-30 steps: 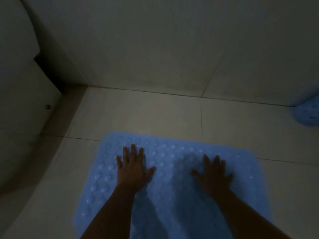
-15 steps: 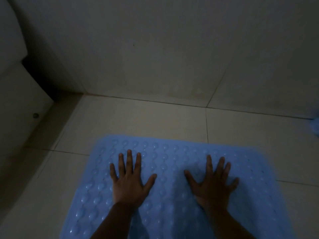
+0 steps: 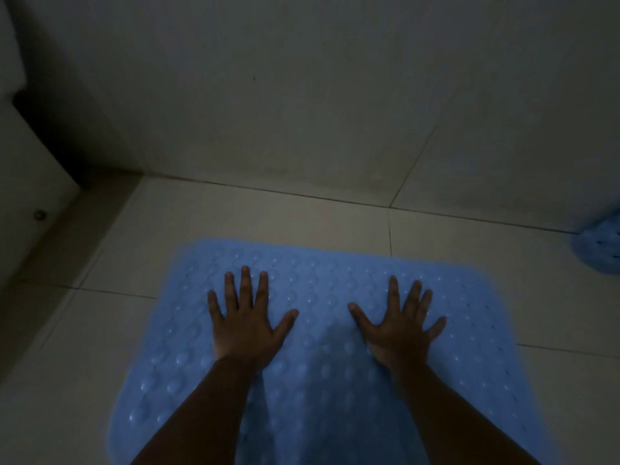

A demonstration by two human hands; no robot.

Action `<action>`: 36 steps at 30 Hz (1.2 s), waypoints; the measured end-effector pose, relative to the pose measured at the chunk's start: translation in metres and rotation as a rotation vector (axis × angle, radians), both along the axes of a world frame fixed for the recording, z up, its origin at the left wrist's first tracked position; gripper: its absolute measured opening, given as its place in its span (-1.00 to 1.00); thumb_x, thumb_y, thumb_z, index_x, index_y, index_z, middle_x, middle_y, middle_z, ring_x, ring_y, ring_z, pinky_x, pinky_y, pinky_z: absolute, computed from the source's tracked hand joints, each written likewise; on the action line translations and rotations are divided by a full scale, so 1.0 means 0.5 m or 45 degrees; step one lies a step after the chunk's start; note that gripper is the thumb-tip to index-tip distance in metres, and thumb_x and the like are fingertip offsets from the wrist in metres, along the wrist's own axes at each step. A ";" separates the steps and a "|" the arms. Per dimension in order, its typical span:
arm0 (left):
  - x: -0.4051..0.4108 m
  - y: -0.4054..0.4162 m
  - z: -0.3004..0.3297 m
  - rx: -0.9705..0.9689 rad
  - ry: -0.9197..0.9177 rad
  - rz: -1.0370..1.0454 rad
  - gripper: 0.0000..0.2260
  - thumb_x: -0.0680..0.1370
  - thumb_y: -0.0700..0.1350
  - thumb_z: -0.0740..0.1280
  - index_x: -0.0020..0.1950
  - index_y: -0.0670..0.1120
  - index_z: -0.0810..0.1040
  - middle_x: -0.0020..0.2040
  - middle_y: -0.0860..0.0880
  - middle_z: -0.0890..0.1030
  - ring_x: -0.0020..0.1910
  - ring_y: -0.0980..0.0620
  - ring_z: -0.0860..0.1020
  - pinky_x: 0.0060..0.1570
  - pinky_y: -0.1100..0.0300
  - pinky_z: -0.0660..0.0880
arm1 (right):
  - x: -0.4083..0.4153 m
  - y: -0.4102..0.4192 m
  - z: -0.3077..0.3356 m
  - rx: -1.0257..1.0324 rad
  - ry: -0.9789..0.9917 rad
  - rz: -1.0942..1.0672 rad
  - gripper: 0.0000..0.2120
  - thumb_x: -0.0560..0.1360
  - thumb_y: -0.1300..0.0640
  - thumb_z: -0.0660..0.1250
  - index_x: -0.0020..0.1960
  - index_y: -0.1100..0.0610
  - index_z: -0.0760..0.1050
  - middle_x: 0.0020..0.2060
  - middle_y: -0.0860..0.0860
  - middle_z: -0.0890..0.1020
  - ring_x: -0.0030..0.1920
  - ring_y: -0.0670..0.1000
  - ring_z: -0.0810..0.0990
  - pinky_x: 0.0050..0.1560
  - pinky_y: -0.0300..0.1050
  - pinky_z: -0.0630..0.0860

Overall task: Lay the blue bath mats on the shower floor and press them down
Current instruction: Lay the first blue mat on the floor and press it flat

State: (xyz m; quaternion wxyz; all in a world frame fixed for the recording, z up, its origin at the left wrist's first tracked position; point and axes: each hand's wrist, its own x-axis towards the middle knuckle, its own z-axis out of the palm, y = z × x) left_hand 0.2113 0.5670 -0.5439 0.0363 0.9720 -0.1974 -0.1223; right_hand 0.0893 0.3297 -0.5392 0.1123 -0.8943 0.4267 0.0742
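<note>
A blue bath mat (image 3: 322, 283) with rows of raised bubbles lies flat on the pale tiled shower floor (image 3: 268, 213), its far edge a short way from the wall. My left hand (image 3: 246, 322) rests palm down on the mat's left half, fingers spread. My right hand (image 3: 401, 325) lies palm down on the right half, fingers spread too. Neither hand holds anything. Part of a second blue mat (image 3: 600, 250) shows at the right edge, against the wall. The light is dim.
A tiled wall (image 3: 302, 95) rises just beyond the mat. At the left stands a pale raised ledge (image 3: 30, 182) with a small round fitting (image 3: 40, 215) and a dark gap above it. Bare tiles surround the mat.
Both hands stay flat on the mat with fingers spread wider than a second ago. The view has shifted, and the second mat shows again at the right edge.
</note>
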 end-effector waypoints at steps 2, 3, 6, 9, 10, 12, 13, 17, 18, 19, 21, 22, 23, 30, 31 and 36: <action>0.001 0.000 -0.004 -0.008 0.004 -0.003 -0.16 0.48 0.55 -0.29 0.60 0.11 -0.43 0.59 -0.05 -0.48 0.55 -0.17 -0.49 0.51 -0.33 -0.34 | -0.004 0.001 -0.002 0.004 0.001 -0.010 0.01 0.29 -0.71 -0.20 0.58 -0.23 -0.32 0.60 0.05 -0.32 0.58 0.13 -0.38 0.47 0.46 -0.29; 0.000 0.000 -0.004 -0.017 0.011 -0.007 -0.16 0.48 0.55 -0.29 0.60 0.11 -0.43 0.58 -0.05 -0.49 0.55 -0.17 -0.49 0.51 -0.33 -0.34 | -0.004 0.001 -0.002 0.012 0.009 -0.012 0.01 0.28 -0.71 -0.21 0.58 -0.23 -0.33 0.60 0.05 -0.33 0.58 0.14 -0.39 0.46 0.46 -0.29; 0.001 0.001 -0.003 -0.047 0.042 -0.018 -0.15 0.49 0.56 -0.26 0.60 0.11 -0.42 0.58 -0.04 -0.50 0.54 -0.17 -0.50 0.50 -0.34 -0.36 | -0.001 -0.005 0.004 0.055 0.062 -0.005 0.03 0.26 -0.72 -0.24 0.56 -0.23 -0.39 0.57 0.05 -0.40 0.56 0.15 -0.43 0.46 0.48 -0.27; 0.004 0.000 0.004 -0.062 0.066 -0.025 -0.15 0.49 0.56 -0.24 0.61 0.12 -0.41 0.58 -0.05 -0.49 0.55 -0.17 -0.50 0.50 -0.33 -0.38 | 0.001 -0.010 0.007 0.093 0.095 0.000 0.05 0.24 -0.73 -0.25 0.54 -0.23 -0.44 0.55 0.06 -0.45 0.55 0.17 -0.46 0.46 0.49 -0.26; 0.003 0.000 0.007 -0.083 0.066 -0.031 -0.14 0.49 0.56 -0.21 0.62 0.12 -0.36 0.60 -0.05 -0.44 0.57 -0.17 -0.47 0.51 -0.31 -0.38 | 0.002 -0.012 0.009 0.098 0.105 -0.002 0.05 0.23 -0.73 -0.24 0.54 -0.22 -0.45 0.55 0.06 -0.45 0.55 0.18 -0.45 0.46 0.49 -0.26; 0.006 0.012 0.020 -0.157 0.015 -0.039 -0.17 0.51 0.53 -0.14 0.67 0.12 -0.13 0.68 -0.04 -0.21 0.64 -0.15 -0.27 0.55 -0.26 -0.26 | 0.004 -0.014 0.012 0.114 0.133 -0.002 0.07 0.22 -0.73 -0.23 0.54 -0.21 -0.45 0.55 0.07 -0.46 0.55 0.19 -0.44 0.47 0.49 -0.24; 0.016 0.023 0.025 -0.197 -0.048 -0.043 -0.21 0.53 0.50 -0.11 0.67 0.11 0.02 0.69 -0.04 -0.05 0.66 -0.14 -0.10 0.55 -0.23 -0.15 | 0.005 -0.014 0.014 0.123 0.146 0.001 0.08 0.22 -0.73 -0.22 0.55 -0.21 -0.44 0.55 0.07 -0.45 0.56 0.19 -0.43 0.47 0.50 -0.23; 0.118 0.081 0.013 -0.250 -0.224 -0.102 -0.28 0.60 0.39 -0.09 0.67 0.04 0.10 0.68 -0.06 0.02 0.66 -0.14 -0.06 0.58 -0.23 -0.14 | 0.019 -0.014 0.036 0.091 0.141 -0.015 0.10 0.25 -0.72 -0.20 0.61 -0.13 -0.24 0.61 0.11 -0.28 0.59 0.21 -0.31 0.46 0.53 -0.19; 0.147 0.095 0.002 -0.218 -0.206 -0.146 -0.27 0.61 0.40 -0.12 0.68 0.04 0.00 0.69 -0.05 -0.11 0.66 -0.11 -0.19 0.59 -0.21 -0.20 | 0.027 -0.013 0.043 0.059 0.111 -0.008 0.09 0.28 -0.70 -0.20 0.63 -0.09 -0.16 0.62 0.12 -0.22 0.60 0.21 -0.28 0.46 0.52 -0.19; 0.171 0.107 -0.009 -0.186 -0.175 -0.194 -0.26 0.61 0.41 -0.14 0.68 0.02 -0.06 0.68 -0.03 -0.21 0.64 -0.08 -0.28 0.59 -0.19 -0.24 | 0.036 -0.009 0.049 0.033 0.069 0.021 0.07 0.31 -0.68 -0.20 0.63 -0.05 -0.10 0.62 0.11 -0.19 0.60 0.19 -0.28 0.46 0.51 -0.20; 0.195 0.121 -0.024 -0.158 -0.196 -0.264 -0.24 0.61 0.42 -0.18 0.68 -0.02 -0.08 0.67 -0.02 -0.23 0.64 -0.04 -0.29 0.60 -0.18 -0.22 | 0.056 0.004 0.057 0.041 -0.050 0.141 0.00 0.38 -0.63 -0.17 0.63 -0.05 -0.08 0.62 0.06 -0.21 0.60 0.11 -0.32 0.48 0.45 -0.29; 0.195 0.122 -0.026 -0.144 -0.220 -0.275 -0.24 0.62 0.41 -0.19 0.68 -0.03 -0.10 0.67 -0.03 -0.22 0.64 -0.03 -0.28 0.60 -0.17 -0.20 | 0.065 0.012 0.061 0.066 -0.116 0.207 -0.04 0.41 -0.60 -0.14 0.63 -0.06 -0.09 0.62 0.02 -0.23 0.59 0.07 -0.35 0.49 0.40 -0.33; 0.194 0.122 -0.029 -0.134 -0.227 -0.279 -0.26 0.63 0.39 -0.19 0.68 -0.04 -0.12 0.67 -0.04 -0.23 0.64 -0.02 -0.29 0.60 -0.17 -0.19 | 0.074 0.020 0.062 0.087 -0.172 0.262 -0.08 0.44 -0.58 -0.12 0.63 -0.08 -0.09 0.62 -0.01 -0.23 0.59 0.03 -0.36 0.50 0.36 -0.36; 0.193 0.124 -0.030 -0.184 -0.203 -0.281 -0.33 0.67 0.31 -0.15 0.68 -0.04 -0.07 0.68 -0.04 -0.16 0.65 0.02 -0.24 0.61 -0.16 -0.18 | 0.131 0.111 0.033 0.030 -0.429 0.436 -0.19 0.51 -0.49 -0.12 0.60 -0.04 0.12 0.63 0.01 -0.02 0.63 0.02 -0.18 0.55 0.36 -0.21; 0.193 0.125 -0.030 -0.185 -0.202 -0.282 -0.34 0.68 0.30 -0.14 0.68 -0.04 -0.06 0.68 -0.04 -0.15 0.65 0.02 -0.23 0.61 -0.15 -0.18 | 0.137 0.124 0.027 0.016 -0.435 0.465 -0.21 0.54 -0.46 -0.12 0.60 -0.02 0.14 0.63 0.02 0.01 0.63 0.04 -0.15 0.55 0.36 -0.18; 0.198 0.124 -0.029 -0.187 -0.193 -0.277 -0.33 0.67 0.31 -0.14 0.68 -0.02 -0.09 0.68 -0.04 -0.14 0.66 0.01 -0.20 0.62 -0.12 -0.15 | 0.186 0.185 0.021 0.085 -0.384 0.677 -0.39 0.63 -0.20 -0.12 0.59 0.05 0.19 0.61 0.03 0.08 0.62 0.05 -0.09 0.57 0.32 -0.07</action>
